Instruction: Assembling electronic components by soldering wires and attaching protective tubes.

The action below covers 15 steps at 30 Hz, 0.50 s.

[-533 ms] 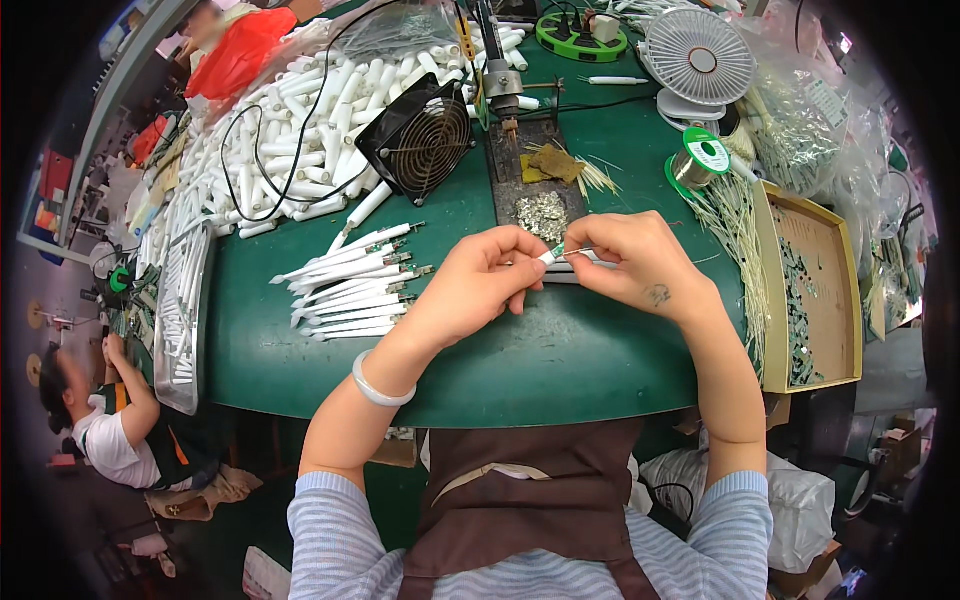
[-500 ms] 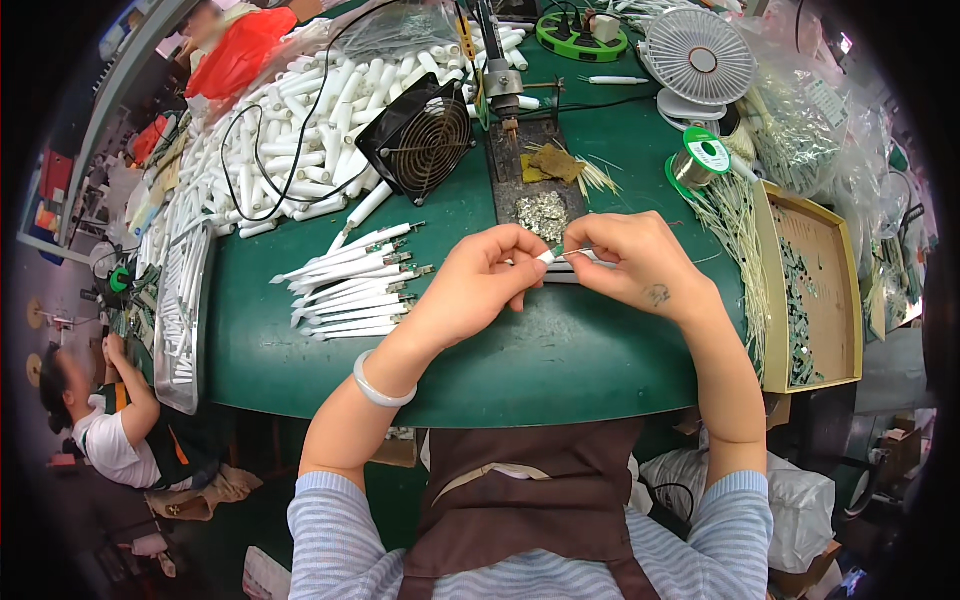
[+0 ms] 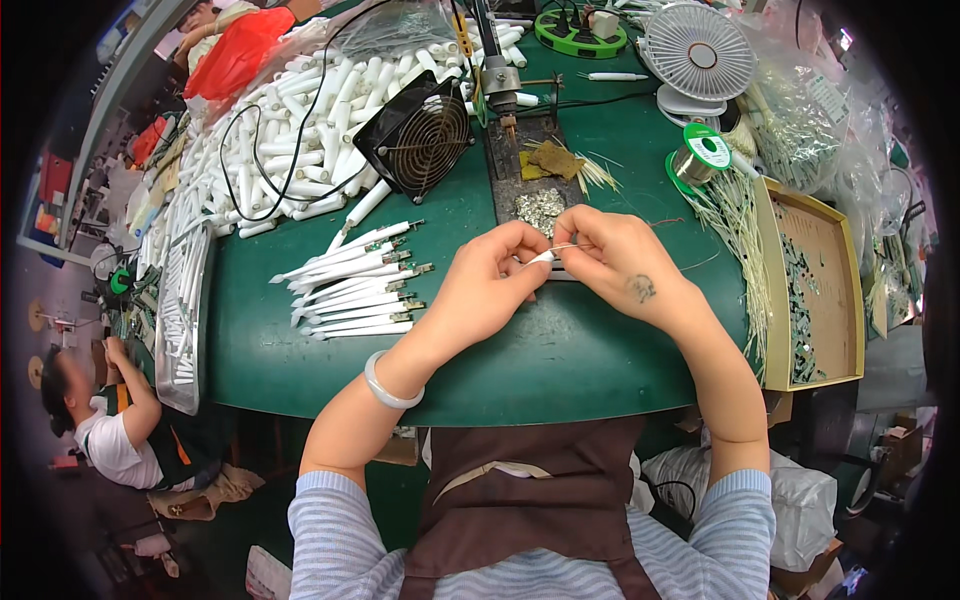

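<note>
My left hand is closed around a small white plastic tube, its end pointing toward my other hand. With a pinch of thumb and forefinger, my right hand grips thin wires at the tube's end. Loose wire ends stick out to the right past that hand. Just beyond my fingers lies a heap of small shiny metal pieces. To the left, several white pointed sticks with wired ends lie in a stack on the green table.
A soldering stand rises beyond my hands, with a black fan beside it. White tubes pile up at the far left. Rightward are a solder spool, pale wires, a white fan and a shallow box.
My right hand has shifted slightly left and turned, still pinching at the tube's end. More loose wire now shows to its right. My left hand has moved slightly right.
</note>
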Available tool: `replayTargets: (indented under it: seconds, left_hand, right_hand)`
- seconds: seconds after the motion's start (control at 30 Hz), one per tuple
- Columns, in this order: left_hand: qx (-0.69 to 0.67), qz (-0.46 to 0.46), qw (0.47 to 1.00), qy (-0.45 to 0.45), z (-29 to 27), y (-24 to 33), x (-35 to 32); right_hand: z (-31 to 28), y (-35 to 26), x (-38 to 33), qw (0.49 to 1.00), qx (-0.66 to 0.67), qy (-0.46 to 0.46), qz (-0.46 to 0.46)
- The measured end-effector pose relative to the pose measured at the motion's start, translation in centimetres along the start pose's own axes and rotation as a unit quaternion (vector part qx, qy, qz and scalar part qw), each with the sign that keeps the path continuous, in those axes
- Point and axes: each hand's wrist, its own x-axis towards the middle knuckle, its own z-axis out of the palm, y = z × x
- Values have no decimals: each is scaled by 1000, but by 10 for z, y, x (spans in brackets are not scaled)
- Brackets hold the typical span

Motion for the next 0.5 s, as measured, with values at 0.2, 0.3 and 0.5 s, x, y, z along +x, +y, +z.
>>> replayTargets:
  seconds: [0.2, 0.3, 0.5]
  left_hand:
    - [-150, -65, 986, 0, -3, 0, 4]
    - [-169, -75, 983, 9, -4, 1, 5]
    - [-186, -78, 979, 6, -4, 0, 5]
  right_hand:
    - [0, 2, 0, 998, 33, 59, -15]
    - [0, 1, 0, 994, 9, 83, -67]
    - [10, 10, 2, 979, -51, 125, -155]
